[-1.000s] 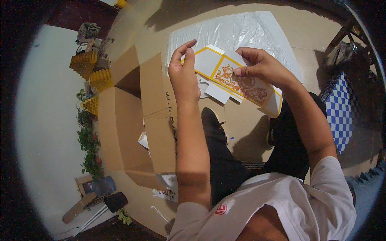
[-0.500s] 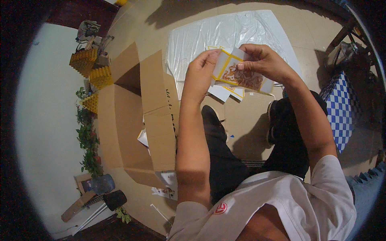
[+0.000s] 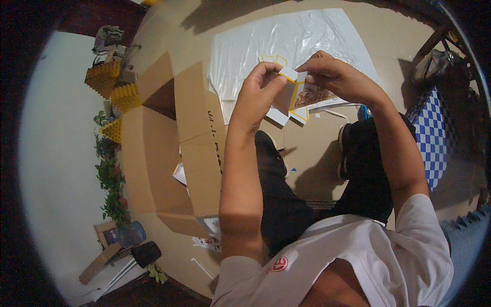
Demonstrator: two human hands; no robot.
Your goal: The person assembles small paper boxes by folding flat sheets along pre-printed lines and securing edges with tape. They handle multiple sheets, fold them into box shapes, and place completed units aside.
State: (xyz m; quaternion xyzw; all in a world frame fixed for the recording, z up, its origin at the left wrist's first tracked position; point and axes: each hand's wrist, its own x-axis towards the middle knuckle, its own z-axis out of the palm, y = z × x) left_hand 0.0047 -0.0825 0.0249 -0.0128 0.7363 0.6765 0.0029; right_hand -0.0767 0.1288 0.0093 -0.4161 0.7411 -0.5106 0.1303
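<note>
Between both hands is a small white paper carton (image 3: 313, 96) with yellow edges and a brown printed picture. Its two visible sides meet at a yellow crease, and white flaps stand up along its top. My left hand (image 3: 254, 97) pinches the carton's left side and upper flap between thumb and bent fingers. On the other side, my right hand (image 3: 341, 81) grips the right flap and printed panel, with its fingers curled at the top. Below and behind the held carton, flat white card pieces with yellow borders (image 3: 298, 116) lie at the sheet's near edge, partly hidden.
A clear plastic sheet (image 3: 245, 48) covers a white board on the tiled floor. To my left stands a large open cardboard box (image 3: 197, 169) with a white and yellow piece (image 3: 179, 174) inside. Blue-and-white checked material (image 3: 430, 138) is at the right.
The carton has turned and opened out from a flatter shape, so a second side and the crease now show. My right hand's fingers have shifted to its upper flap.
</note>
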